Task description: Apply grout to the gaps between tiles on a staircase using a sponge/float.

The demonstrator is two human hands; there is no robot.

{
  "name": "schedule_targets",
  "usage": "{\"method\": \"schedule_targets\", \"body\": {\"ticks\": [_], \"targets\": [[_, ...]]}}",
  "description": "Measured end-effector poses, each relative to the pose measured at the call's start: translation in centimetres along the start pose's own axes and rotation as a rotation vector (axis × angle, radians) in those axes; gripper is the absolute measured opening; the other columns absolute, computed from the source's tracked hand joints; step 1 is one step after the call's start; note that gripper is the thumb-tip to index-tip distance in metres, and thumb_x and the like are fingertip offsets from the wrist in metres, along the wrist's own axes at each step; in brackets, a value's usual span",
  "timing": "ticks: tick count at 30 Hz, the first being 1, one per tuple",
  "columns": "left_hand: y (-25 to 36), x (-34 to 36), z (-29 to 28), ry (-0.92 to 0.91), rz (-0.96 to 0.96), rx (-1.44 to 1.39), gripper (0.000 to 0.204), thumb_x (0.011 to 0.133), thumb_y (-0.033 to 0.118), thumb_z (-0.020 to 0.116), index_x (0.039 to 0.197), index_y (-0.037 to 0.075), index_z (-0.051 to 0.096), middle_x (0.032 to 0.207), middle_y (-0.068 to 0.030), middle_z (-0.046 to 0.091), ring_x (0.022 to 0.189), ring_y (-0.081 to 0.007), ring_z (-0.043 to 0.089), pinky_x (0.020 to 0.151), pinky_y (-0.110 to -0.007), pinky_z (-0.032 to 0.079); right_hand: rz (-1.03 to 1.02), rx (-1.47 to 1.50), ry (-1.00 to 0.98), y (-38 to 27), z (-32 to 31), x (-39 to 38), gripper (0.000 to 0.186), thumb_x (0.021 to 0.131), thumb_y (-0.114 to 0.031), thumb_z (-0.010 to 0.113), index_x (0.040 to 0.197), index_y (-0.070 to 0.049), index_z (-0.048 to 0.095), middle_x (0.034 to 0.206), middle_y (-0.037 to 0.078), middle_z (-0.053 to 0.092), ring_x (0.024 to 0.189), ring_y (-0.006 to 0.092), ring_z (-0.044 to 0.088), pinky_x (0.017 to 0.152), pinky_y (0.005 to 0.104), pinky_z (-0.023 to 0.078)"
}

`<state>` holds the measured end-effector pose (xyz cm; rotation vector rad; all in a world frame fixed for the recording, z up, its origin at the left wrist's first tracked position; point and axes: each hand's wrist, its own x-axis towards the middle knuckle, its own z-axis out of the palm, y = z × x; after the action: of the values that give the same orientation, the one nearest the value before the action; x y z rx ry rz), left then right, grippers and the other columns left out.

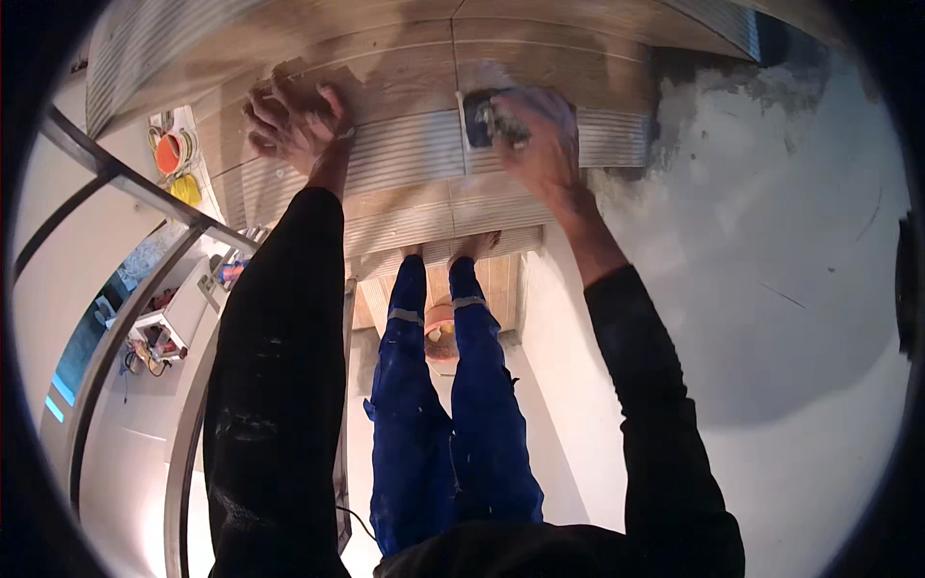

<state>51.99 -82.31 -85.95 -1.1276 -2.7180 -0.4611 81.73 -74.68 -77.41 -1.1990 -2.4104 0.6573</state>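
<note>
My right hand [544,135] is closed round a dark, grey-smudged pad [487,120], like a sponge or wad of cloth; motion blur hides its exact kind. It presses at the seam between two wood-look stair tiles [540,53], by their ribbed front strip [612,137]. To the left, my left hand [301,120] rests on the same step, its fingers spread and slightly bent, holding nothing. A damp-looking darker patch lies around those fingers. Lower steps with ribbed edges run beneath both arms, and my bare feet stand on one of them.
A metal railing [145,183] curves along the left. Beyond it are an orange bucket [169,152], a yellow item [185,190] and a white box [178,318] with tools. A reddish bucket [441,349] shows between my legs. A white plastered wall [761,260] borders the right.
</note>
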Motion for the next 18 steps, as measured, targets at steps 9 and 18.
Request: {"method": "schedule_targets", "body": {"ticks": [9,18], "targets": [[-2.8,-0.3,-0.1,-0.067,-0.032,-0.003,0.081,0.091,0.062,0.058,0.160,0.022,0.043,0.166,-0.0221,0.031,0.157,-0.0479,0.020,0.122,-0.069,0.016,0.225,0.093,0.039,-0.2,0.9,-5.0,0.042,0.073,-0.015,0.087,0.113,-0.013,0.075,0.108,0.012,0.076,0.105,0.0360,0.069,0.096,0.0489,0.053],[-0.6,-0.5,0.9,-0.030,0.008,-0.115,0.081,0.091,0.065,0.056,0.157,0.019,0.046,0.165,-0.0242,0.032,0.157,-0.0482,0.021,0.119,-0.071,0.015,0.452,-0.215,0.207,-1.4,6.2,2.1,0.034,0.080,-0.034,0.076,0.088,-0.002,0.072,0.087,0.022,0.075,0.082,0.0435,0.072,0.076,0.0510,0.057]]}}
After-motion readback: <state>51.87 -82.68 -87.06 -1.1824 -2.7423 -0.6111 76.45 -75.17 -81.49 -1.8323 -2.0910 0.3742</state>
